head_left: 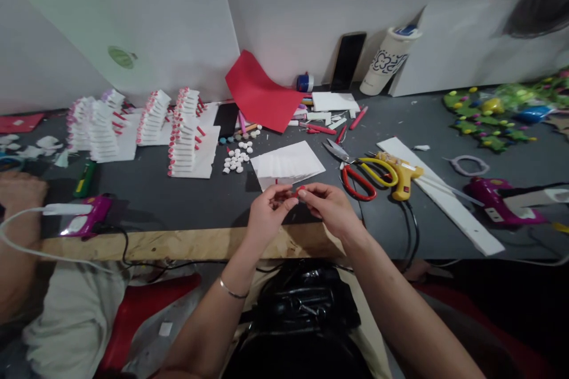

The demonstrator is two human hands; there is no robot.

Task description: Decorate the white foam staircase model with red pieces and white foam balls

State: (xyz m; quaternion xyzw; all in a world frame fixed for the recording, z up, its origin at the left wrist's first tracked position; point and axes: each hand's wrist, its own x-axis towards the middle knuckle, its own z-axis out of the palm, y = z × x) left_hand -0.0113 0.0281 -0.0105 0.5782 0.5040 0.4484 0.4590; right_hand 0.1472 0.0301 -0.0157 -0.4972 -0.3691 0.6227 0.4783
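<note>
The grey table [178, 189] carries everything; at its far edge a red sheet [262, 98] leans partly against the wall; on the left stand the rows of folded white pieces [186, 136], well apart from my hands, I think so that nothing knocks them; a pleated white paper [288, 163] lies just behind my fingers; the scissors [360, 177] and the yellow glue gun [402, 174] lie near on the right, easy to reach; my left hand [267, 213] and my right hand [331, 207] meet above the table edge, both pinched narrow on the small red piece [297, 192], which sits between the fingertips, probably for fine handling.
</note>
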